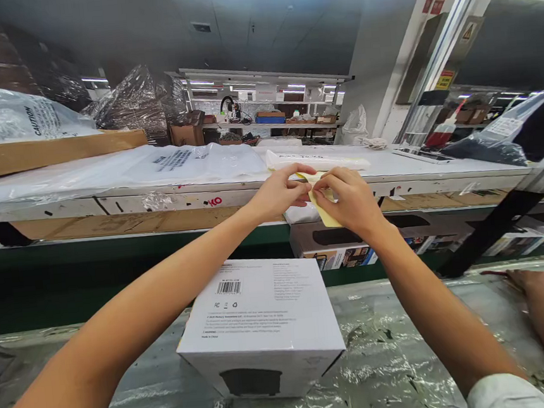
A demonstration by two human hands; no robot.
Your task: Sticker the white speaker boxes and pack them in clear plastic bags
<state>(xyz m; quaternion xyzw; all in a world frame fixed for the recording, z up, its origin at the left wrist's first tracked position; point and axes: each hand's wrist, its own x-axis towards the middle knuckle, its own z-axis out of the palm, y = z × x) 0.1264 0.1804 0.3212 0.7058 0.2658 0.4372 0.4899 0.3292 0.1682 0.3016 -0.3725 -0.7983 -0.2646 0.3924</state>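
Two hands meet before the shelf point(186, 201) on my remote feed. Right hand point(352, 200): I see thumb and fingers pinched on a yellow sheet point(326, 216), which sits between the hands and hangs below the right fingertips. Left hand point(279, 192): fingertips at the sheet's upper part, grip partly hidden, can't tell if clamped. White box point(257, 313) stands lower, nearer my camera.

Left arm point(152, 306) reaches in from near left, right arm point(436, 307) from near right, both pointing far. Left hand point(281, 192) is kinda loosely curled, right hand point(352, 202) is pinching right beside it.
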